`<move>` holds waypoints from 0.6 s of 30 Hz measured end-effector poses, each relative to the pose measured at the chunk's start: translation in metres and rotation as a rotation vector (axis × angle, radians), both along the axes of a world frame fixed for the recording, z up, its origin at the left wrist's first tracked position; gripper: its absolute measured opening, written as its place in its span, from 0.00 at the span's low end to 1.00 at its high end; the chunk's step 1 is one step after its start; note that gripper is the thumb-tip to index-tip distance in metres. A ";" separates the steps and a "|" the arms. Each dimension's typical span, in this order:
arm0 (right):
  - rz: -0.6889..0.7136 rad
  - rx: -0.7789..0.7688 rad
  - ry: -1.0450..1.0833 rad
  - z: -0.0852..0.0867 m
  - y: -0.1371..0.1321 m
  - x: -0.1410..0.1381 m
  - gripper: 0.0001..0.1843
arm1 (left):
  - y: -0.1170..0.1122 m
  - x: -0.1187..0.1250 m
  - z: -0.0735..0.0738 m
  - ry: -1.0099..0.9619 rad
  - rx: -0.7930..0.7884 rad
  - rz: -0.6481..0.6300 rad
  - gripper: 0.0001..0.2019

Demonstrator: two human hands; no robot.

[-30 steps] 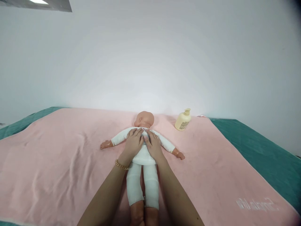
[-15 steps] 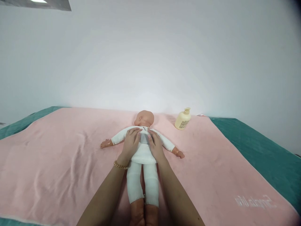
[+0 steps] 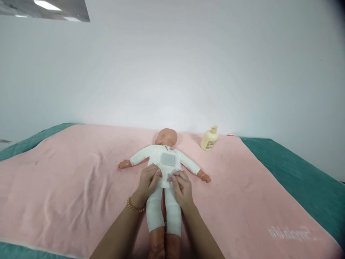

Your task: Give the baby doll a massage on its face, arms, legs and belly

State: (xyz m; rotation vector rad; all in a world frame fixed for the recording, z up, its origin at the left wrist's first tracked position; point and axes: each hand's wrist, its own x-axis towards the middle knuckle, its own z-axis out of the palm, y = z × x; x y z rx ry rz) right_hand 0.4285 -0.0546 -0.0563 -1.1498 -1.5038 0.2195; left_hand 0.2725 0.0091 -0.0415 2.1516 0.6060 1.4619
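A baby doll (image 3: 157, 181) with a white cloth body lies face down, its bare head away from me and its arms spread. On its upper back is a grey rectangular patch (image 3: 168, 159). My left hand (image 3: 149, 181), with a beaded bracelet at the wrist, rests on the left of the doll's lower back, fingers curled and thumb pressed to them. Opposite it, my right hand (image 3: 182, 185) is curled the same way on the right side. Whether cloth is pinched between the fingers of either hand is hidden.
A pink towel (image 3: 237, 201) lies under the doll, over a green cover (image 3: 293, 172). Beyond the doll's right-hand arm stands a cream pump bottle (image 3: 209, 139). A pale wall (image 3: 172, 64) rises behind the far edge.
Both hands have slid down from the doll's upper back to its lower back, and their fingers have gone from stretched flat to curled in. The grey patch is now uncovered.
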 end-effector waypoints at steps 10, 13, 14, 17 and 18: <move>-0.007 -0.128 -0.041 -0.005 0.005 -0.003 0.16 | 0.007 0.001 -0.005 0.169 -0.024 -0.057 0.22; -0.013 -0.132 -0.037 -0.004 0.003 -0.004 0.17 | 0.006 0.001 -0.004 0.152 -0.038 -0.048 0.22; -0.019 -0.115 -0.035 -0.004 0.002 -0.004 0.17 | 0.005 0.000 -0.003 0.133 -0.030 -0.042 0.22; -0.051 -0.053 -0.035 -0.002 -0.001 -0.004 0.15 | 0.004 0.000 -0.002 0.085 -0.006 -0.003 0.20; -0.058 -0.040 -0.039 -0.001 -0.001 -0.004 0.14 | 0.003 0.000 -0.001 0.085 -0.005 0.012 0.19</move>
